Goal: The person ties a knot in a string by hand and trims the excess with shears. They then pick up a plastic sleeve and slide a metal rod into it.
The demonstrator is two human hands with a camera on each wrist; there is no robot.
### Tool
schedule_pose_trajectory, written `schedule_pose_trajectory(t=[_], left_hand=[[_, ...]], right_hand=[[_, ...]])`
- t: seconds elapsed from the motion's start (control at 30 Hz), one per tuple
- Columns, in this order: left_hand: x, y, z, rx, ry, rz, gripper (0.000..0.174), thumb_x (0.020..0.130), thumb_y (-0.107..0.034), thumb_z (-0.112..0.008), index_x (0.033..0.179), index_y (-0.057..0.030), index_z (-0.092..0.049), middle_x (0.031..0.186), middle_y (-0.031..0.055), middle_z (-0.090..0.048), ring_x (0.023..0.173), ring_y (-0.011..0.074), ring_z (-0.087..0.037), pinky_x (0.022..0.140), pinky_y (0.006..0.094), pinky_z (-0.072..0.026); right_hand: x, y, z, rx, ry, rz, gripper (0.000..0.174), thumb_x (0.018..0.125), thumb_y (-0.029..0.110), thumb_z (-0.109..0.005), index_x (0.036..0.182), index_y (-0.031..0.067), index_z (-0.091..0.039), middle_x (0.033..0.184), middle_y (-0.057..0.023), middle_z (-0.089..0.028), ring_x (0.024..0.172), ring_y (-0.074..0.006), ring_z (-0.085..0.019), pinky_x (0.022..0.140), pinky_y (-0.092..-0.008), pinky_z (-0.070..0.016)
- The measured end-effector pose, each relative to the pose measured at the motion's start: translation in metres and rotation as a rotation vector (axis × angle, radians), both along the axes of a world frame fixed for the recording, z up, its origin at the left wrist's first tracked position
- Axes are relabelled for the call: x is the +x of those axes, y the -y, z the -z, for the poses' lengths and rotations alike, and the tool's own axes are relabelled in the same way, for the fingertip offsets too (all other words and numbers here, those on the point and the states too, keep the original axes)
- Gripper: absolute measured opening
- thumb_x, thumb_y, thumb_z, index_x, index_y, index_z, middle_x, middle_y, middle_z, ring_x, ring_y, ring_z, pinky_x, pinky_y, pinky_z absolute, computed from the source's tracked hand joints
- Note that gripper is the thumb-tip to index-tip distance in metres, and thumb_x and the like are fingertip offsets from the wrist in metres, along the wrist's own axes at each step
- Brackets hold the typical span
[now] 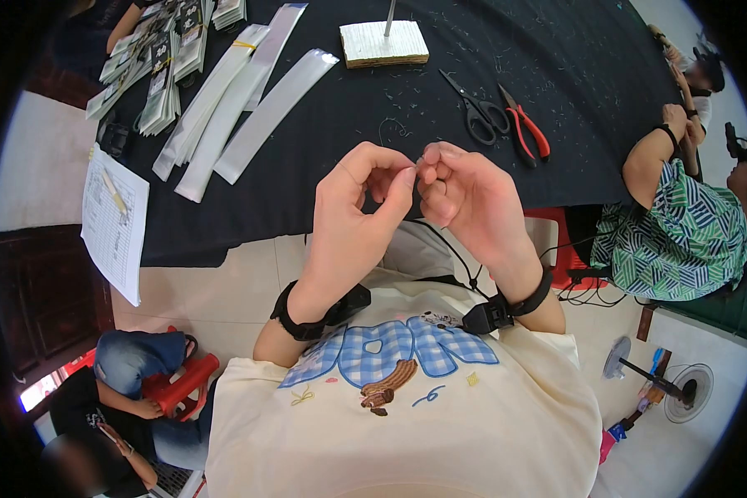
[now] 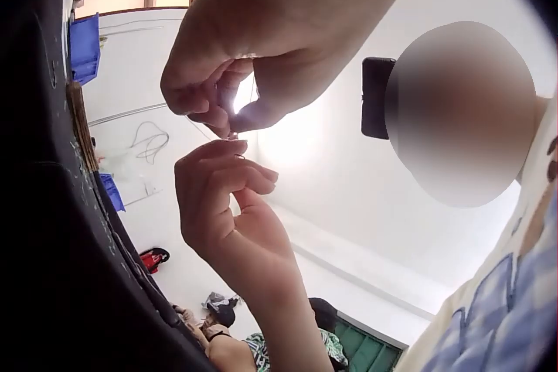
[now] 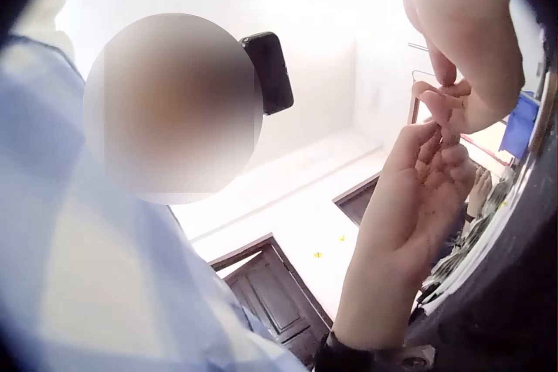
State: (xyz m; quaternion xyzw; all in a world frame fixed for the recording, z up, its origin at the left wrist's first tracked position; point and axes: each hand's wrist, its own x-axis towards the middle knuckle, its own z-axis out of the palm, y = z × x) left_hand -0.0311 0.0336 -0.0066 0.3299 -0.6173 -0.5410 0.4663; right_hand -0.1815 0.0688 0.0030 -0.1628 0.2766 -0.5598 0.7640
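Note:
In front of the chest, my left hand (image 1: 353,203) and right hand (image 1: 477,195) meet at their fingertips. The left thumb and forefinger pinch a thin strand, mostly hidden by the fingers. My right hand's curled fingers and thumb pinch the strand right beside them. A thin dark loop of strand (image 1: 396,129) shows just beyond the fingers, over the black cloth. The left wrist view has the left hand (image 2: 253,67) above and the right hand (image 2: 240,215) below, tips close together. In the right wrist view the left hand (image 3: 410,189) lies below the right (image 3: 471,49).
Black-handled scissors (image 1: 483,116) and red-handled pliers (image 1: 527,124) lie beyond my right hand. A white block (image 1: 384,44) with an upright rod stands at the back. Clear plastic sleeves (image 1: 275,116), bundled packets (image 1: 162,75) and a paper sheet (image 1: 114,220) lie left. People sit on both sides.

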Motion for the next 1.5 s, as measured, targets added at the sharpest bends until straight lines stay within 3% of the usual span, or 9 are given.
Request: schedule_pose_trajectory(t=[0.3, 0.47, 1.07, 1.5], left_hand=[[-0.005, -0.004, -0.001, 0.069, -0.053, 0.001, 0.004, 0.079, -0.001, -0.057, 0.083, -0.0007, -0.057, 0.07, -0.0007, -0.055, 0.06, 0.0031, -0.044, 0.053, 0.0183, -0.0341], [-0.004, -0.003, -0.003, 0.001, 0.065, 0.001, 0.003, 0.076, -0.002, -0.06, 0.078, -0.0025, -0.058, 0.066, -0.0024, -0.052, 0.055, 0.0021, -0.04, 0.047, 0.0176, -0.0305], [0.001, -0.002, -0.012, 0.22, -0.029, 0.122, 0.006, 0.077, -0.003, -0.061, 0.083, -0.0018, -0.059, 0.069, -0.0052, -0.053, 0.056, -0.0002, -0.035, 0.049, 0.0153, -0.0287], [0.005, 0.001, -0.013, 0.246, -0.018, 0.146, 0.006, 0.075, -0.002, -0.061, 0.081, -0.0014, -0.059, 0.067, -0.0055, -0.051, 0.055, -0.0011, -0.034, 0.048, 0.0152, -0.0264]], right_hand=[[0.004, 0.003, 0.001, -0.032, 0.027, 0.041, 0.022, 0.085, 0.021, -0.045, 0.09, 0.0022, -0.053, 0.074, -0.0013, -0.051, 0.055, -0.0094, -0.048, 0.053, -0.0243, -0.0354], [0.004, 0.004, 0.0, -0.024, 0.028, 0.072, 0.022, 0.084, 0.021, -0.045, 0.09, 0.002, -0.053, 0.074, -0.0009, -0.051, 0.054, -0.0093, -0.047, 0.052, -0.0236, -0.0344], [0.007, 0.004, -0.003, -0.099, -0.05, 0.099, 0.022, 0.085, 0.018, -0.045, 0.092, -0.0006, -0.053, 0.076, -0.0041, -0.051, 0.052, -0.0111, -0.047, 0.049, -0.0246, -0.0363], [0.008, 0.004, -0.004, -0.103, -0.098, 0.094, 0.022, 0.084, 0.019, -0.046, 0.092, 0.0004, -0.053, 0.077, -0.0039, -0.051, 0.05, -0.0105, -0.047, 0.047, -0.0239, -0.0362]])
